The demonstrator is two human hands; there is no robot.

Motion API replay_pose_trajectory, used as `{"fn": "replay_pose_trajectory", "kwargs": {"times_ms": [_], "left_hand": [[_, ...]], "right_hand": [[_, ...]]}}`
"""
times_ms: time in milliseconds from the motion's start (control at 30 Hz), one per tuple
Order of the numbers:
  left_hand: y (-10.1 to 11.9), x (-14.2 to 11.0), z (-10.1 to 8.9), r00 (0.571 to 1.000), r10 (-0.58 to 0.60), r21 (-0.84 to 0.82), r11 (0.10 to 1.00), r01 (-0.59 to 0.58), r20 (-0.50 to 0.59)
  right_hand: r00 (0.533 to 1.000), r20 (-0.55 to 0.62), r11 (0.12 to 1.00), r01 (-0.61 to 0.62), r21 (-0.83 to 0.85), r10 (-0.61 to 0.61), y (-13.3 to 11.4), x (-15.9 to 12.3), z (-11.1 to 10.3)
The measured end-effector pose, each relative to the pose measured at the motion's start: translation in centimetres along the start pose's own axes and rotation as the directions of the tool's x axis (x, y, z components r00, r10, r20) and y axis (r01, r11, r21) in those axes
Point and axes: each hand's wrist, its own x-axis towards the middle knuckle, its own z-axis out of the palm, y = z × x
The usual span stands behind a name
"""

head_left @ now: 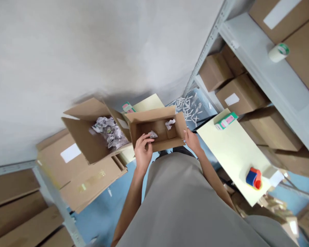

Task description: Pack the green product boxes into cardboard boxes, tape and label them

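Note:
An open cardboard box is in front of my body, its flaps raised. My right hand grips its right edge, fingers closed on the cardboard. Reaching over the near left side, my left hand has a small piece of crumpled paper at its bent fingertips. Another crumpled paper piece lies inside the box toward the right. To the left, a larger open carton holds a heap of crumpled printed paper.
Flattened cardboard lies under the large carton. On the right, a pale table carries a green-and-pink box and red and blue rolls. Shelving holds cartons and a tape roll. White strips lie beyond the box.

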Motion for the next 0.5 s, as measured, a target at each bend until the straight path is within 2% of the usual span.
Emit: {"fn": "replay_pose_trajectory", "kwargs": {"times_ms": [33,100,200,300,367,433,500], "left_hand": [[0.1,-0.1,0.4,1.0,0.007,0.036,0.999,-0.007,-0.008],[0.7,0.0,1.2,0.999,0.034,0.108,0.994,-0.033,-0.005],[2.0,0.7,2.9,0.989,0.121,0.171,0.976,-0.133,0.084],[3.1,2.2,5.3,0.971,0.17,0.209,0.956,-0.204,0.167],[3.8,3.2,7.4,0.946,0.169,0.195,0.954,-0.227,0.276],[4.8,4.0,9.7,0.893,0.184,0.16,0.95,-0.269,0.411],[6.8,4.3,12.2,0.833,0.23,0.128,0.934,-0.335,0.503]], "right_hand": [[0.998,0.0,0.99,-0.062,0.126,0.062,1.4,-1.2,0.0],[0.986,0.007,0.912,-0.159,0.378,0.169,4.3,-4.1,0.1],[0.964,-0.019,0.762,-0.197,0.617,0.264,8.2,-8.7,0.1],[0.927,-0.1,0.692,-0.195,0.695,0.361,11.5,-12.9,0.1],[0.891,-0.142,0.65,-0.198,0.734,0.431,13.8,-15.2,0.0],[0.863,-0.17,0.602,-0.179,0.778,0.476,16.4,-17.2,-0.4],[0.835,-0.216,0.578,-0.143,0.803,0.506,19.3,-19.1,-1.3]]}}
